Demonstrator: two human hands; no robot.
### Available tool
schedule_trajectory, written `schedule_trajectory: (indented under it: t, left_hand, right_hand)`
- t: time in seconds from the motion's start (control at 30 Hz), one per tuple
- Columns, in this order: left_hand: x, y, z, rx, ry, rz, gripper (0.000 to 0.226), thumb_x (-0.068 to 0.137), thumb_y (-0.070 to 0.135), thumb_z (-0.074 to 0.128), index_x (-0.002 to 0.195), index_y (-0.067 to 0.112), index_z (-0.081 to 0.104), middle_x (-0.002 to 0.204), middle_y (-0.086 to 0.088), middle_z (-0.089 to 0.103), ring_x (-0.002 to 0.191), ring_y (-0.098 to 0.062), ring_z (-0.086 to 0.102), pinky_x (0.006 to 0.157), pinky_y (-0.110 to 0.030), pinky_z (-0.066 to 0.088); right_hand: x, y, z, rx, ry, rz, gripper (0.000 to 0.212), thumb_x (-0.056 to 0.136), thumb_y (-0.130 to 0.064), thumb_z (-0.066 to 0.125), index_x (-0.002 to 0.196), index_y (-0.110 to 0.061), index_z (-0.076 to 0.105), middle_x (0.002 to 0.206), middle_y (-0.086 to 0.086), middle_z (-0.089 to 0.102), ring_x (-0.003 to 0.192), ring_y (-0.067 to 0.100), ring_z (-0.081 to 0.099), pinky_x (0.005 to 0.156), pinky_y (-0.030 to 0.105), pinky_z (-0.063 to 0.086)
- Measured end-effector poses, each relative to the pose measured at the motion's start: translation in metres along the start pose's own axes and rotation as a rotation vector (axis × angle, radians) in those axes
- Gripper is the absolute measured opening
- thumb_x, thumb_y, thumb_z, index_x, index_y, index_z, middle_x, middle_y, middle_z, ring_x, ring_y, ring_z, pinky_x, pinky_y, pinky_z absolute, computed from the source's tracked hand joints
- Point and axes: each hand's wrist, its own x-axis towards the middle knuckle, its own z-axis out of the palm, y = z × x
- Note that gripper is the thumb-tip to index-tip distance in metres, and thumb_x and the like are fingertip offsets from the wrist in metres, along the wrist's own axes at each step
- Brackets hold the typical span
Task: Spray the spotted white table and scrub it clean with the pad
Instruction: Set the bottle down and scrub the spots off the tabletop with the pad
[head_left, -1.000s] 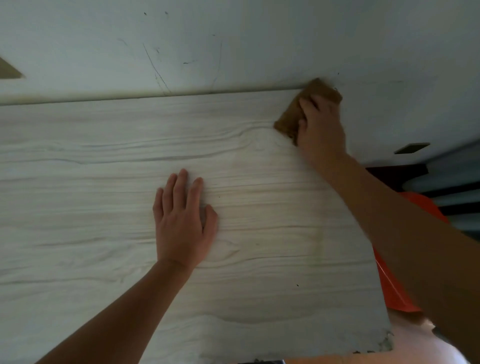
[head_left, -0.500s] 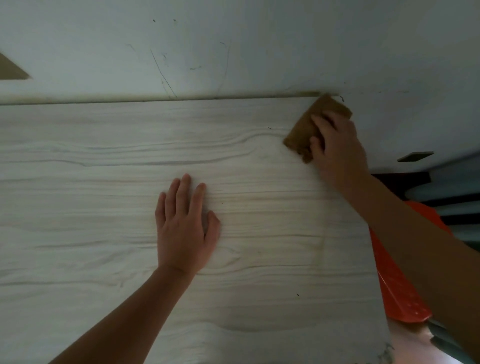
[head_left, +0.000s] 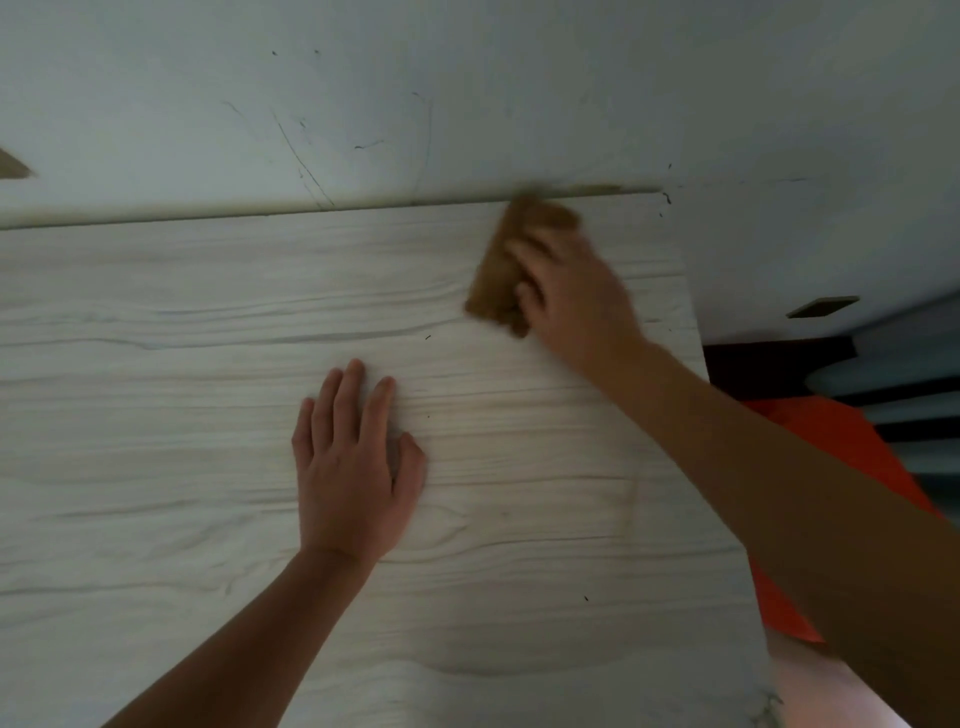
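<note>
A white wood-grain table (head_left: 156, 415) fills most of the head view, with a few tiny dark specks on it. My right hand (head_left: 571, 296) presses a brown scrub pad (head_left: 506, 265) flat onto the table near its far right corner; both are motion-blurred. My left hand (head_left: 353, 467) lies palm down on the middle of the table, fingers slightly spread, holding nothing. No spray bottle is in view.
A pale wall (head_left: 467, 93) with thin dark scratches runs along the table's far edge. Past the table's right edge sits an orange-red object (head_left: 831, 431) partly under my right arm. Dark slatted shapes (head_left: 909, 374) lie at the far right.
My right hand has slid the pad from the far right corner leftward and towards me across the table. My left hand has stayed flat in the same spot.
</note>
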Motion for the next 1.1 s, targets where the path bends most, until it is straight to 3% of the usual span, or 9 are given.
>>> schedule_trajectory:
  t: [0.1, 0.23, 0.4, 0.53, 0.6, 0.73, 0.87, 1.0, 1.1]
  left_hand:
    - [0.000, 0.001, 0.000, 0.001, 0.003, 0.004, 0.060, 0.094, 0.037, 0.041, 0.147, 0.011, 0.051, 0.162, -0.018, 0.039, 0.153, -0.036, 0.030, 0.126, -0.055, 0.021]
    - [0.000, -0.001, 0.000, 0.005, 0.013, 0.009, 0.059, 0.094, 0.037, 0.042, 0.146, 0.010, 0.052, 0.161, -0.019, 0.040, 0.152, -0.037, 0.032, 0.126, -0.054, 0.021]
    - [-0.001, 0.000, 0.000, 0.015, 0.002, 0.008, 0.059, 0.095, 0.037, 0.041, 0.146, 0.010, 0.051, 0.161, -0.019, 0.039, 0.152, -0.037, 0.032, 0.125, -0.055, 0.022]
    - [0.000, 0.000, -0.001, 0.008, -0.017, 0.004, 0.060, 0.095, 0.038, 0.040, 0.147, 0.011, 0.050, 0.162, -0.018, 0.037, 0.153, -0.036, 0.029, 0.125, -0.055, 0.021]
    - [0.001, 0.000, -0.001, 0.011, -0.008, 0.008, 0.059, 0.095, 0.037, 0.041, 0.147, 0.010, 0.051, 0.162, -0.019, 0.038, 0.153, -0.037, 0.030, 0.125, -0.055, 0.021]
    - [0.001, 0.001, 0.000, 0.006, 0.000, 0.009, 0.059, 0.095, 0.038, 0.041, 0.146, 0.010, 0.051, 0.162, -0.018, 0.038, 0.153, -0.037, 0.030, 0.125, -0.054, 0.021]
    - [0.001, 0.000, 0.000, 0.010, -0.009, 0.006, 0.059, 0.096, 0.038, 0.041, 0.147, 0.010, 0.051, 0.162, -0.018, 0.038, 0.153, -0.036, 0.029, 0.126, -0.054, 0.021]
    - [-0.001, 0.000, 0.000, 0.019, -0.017, 0.007, 0.058, 0.095, 0.037, 0.043, 0.147, 0.012, 0.050, 0.163, -0.017, 0.037, 0.154, -0.035, 0.028, 0.126, -0.054, 0.020]
    - [0.000, -0.002, 0.000, 0.025, -0.018, 0.009, 0.059, 0.096, 0.038, 0.041, 0.148, 0.012, 0.050, 0.163, -0.017, 0.037, 0.154, -0.034, 0.028, 0.126, -0.053, 0.020]
  right_hand:
    - [-0.005, 0.036, -0.013, -0.033, 0.094, 0.236, 0.047, 0.097, -0.026, 0.050, 0.142, -0.013, 0.051, 0.147, 0.010, 0.046, 0.135, 0.031, 0.040, 0.103, 0.047, 0.045]
    - [0.000, 0.013, -0.006, -0.072, 0.098, 0.341, 0.048, 0.097, -0.024, 0.050, 0.142, -0.008, 0.049, 0.148, 0.015, 0.043, 0.137, 0.036, 0.036, 0.103, 0.049, 0.046]
    - [-0.015, -0.048, 0.014, -0.009, 0.006, -0.004, 0.051, 0.090, -0.023, 0.052, 0.137, -0.005, 0.056, 0.141, 0.021, 0.051, 0.128, 0.042, 0.045, 0.105, 0.050, 0.044]
    - [-0.033, -0.050, 0.013, -0.004, -0.116, -0.373, 0.051, 0.093, -0.028, 0.049, 0.141, -0.014, 0.054, 0.146, 0.010, 0.050, 0.132, 0.030, 0.046, 0.109, 0.038, 0.040]
    - [-0.022, -0.030, 0.007, -0.023, -0.086, -0.350, 0.050, 0.093, -0.030, 0.048, 0.141, -0.016, 0.055, 0.145, 0.008, 0.051, 0.130, 0.028, 0.047, 0.106, 0.040, 0.044]
    - [0.001, 0.009, 0.001, -0.025, 0.038, -0.015, 0.048, 0.095, -0.027, 0.051, 0.141, -0.013, 0.053, 0.145, 0.010, 0.049, 0.131, 0.030, 0.044, 0.103, 0.045, 0.046]
    - [0.019, -0.019, 0.014, -0.072, 0.077, 0.220, 0.050, 0.092, -0.022, 0.048, 0.140, -0.007, 0.052, 0.143, 0.018, 0.048, 0.132, 0.040, 0.040, 0.105, 0.048, 0.042]
    - [0.019, -0.077, 0.032, -0.021, 0.005, 0.011, 0.050, 0.086, -0.020, 0.053, 0.134, -0.007, 0.057, 0.138, 0.019, 0.053, 0.124, 0.042, 0.046, 0.104, 0.049, 0.043]
    - [0.008, -0.090, 0.036, 0.029, -0.021, -0.155, 0.051, 0.089, -0.026, 0.042, 0.135, -0.011, 0.059, 0.139, 0.012, 0.054, 0.126, 0.035, 0.047, 0.103, 0.045, 0.046]
